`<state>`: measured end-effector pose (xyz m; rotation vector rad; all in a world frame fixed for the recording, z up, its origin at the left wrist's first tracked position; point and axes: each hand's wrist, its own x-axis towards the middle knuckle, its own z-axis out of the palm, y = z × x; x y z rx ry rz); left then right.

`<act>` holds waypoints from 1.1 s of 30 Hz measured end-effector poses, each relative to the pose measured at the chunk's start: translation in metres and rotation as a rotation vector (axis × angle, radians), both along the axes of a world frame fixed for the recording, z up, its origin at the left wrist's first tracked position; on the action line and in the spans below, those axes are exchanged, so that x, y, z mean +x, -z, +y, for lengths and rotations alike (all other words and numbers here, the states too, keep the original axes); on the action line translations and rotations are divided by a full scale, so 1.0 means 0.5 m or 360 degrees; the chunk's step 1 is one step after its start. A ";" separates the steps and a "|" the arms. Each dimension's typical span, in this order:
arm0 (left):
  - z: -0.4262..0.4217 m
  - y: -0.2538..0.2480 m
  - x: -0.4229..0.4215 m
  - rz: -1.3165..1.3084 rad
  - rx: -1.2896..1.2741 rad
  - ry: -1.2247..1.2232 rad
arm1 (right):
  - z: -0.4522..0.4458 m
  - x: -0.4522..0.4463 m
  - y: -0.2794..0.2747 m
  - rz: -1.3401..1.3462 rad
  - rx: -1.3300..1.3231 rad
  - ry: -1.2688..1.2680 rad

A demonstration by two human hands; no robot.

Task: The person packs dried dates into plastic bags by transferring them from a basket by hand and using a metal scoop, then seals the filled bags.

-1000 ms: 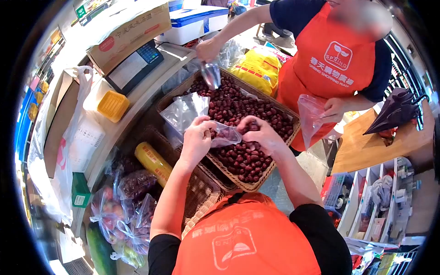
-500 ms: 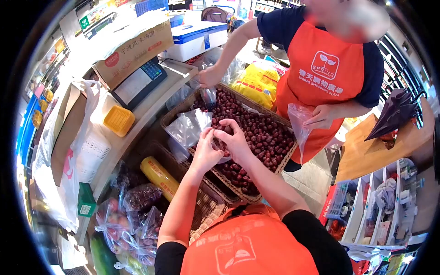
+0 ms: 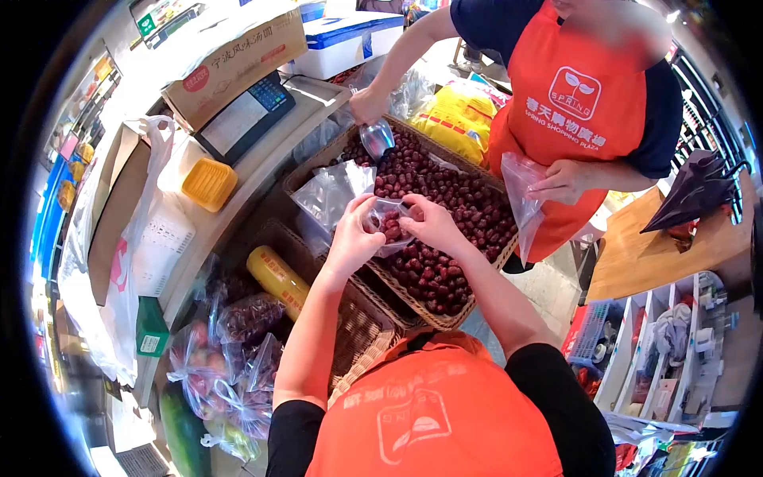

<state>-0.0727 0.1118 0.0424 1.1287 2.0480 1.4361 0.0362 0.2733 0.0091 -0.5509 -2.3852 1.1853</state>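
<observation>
Dark red dates (image 3: 445,187) fill a wicker basket (image 3: 509,254) in the middle of the view. Above them, my left hand (image 3: 354,237) pinches the left edge of a clear plastic bag (image 3: 389,226) that has some dates inside. The bag's right edge is gripped by the fingers of my right hand (image 3: 433,222). Just left of my hands, a stack of empty clear bags (image 3: 330,191) rests on the basket's edge. A metal scoop (image 3: 376,141), held by a co-worker's hand, touches the dates at the far end.
Across the basket stands a co-worker in a red apron (image 3: 576,103), holding another clear bag (image 3: 523,195). A counter on the left bears a scale (image 3: 246,119), a cardboard box (image 3: 238,67) and a yellow container (image 3: 209,184). Below lie a yellow roll (image 3: 278,282) and bagged fruit (image 3: 211,374).
My right hand has come away from the dates to the bag, and the bag now hangs spread between both hands. The co-worker's scoop has lifted and lowered again.
</observation>
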 end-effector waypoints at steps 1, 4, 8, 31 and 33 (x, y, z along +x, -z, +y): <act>-0.002 -0.006 0.000 -0.0004 -0.0022 0.0024 | 0.002 -0.002 0.002 -0.0235 -0.0161 -0.0059; -0.025 -0.034 -0.006 0.0360 0.0105 -0.0018 | 0.003 -0.020 -0.045 -0.0192 0.0189 0.0060; -0.062 -0.117 -0.007 0.0669 0.0221 -0.0476 | -0.017 -0.023 -0.148 0.0122 0.0081 0.0091; -0.080 -0.039 -0.026 -0.0785 0.0278 -0.0286 | 0.034 0.060 0.129 -0.0552 0.0390 -0.0693; -0.072 -0.036 -0.016 -0.0826 0.0338 -0.0213 | -0.036 0.072 0.121 -0.1056 0.0758 -0.0761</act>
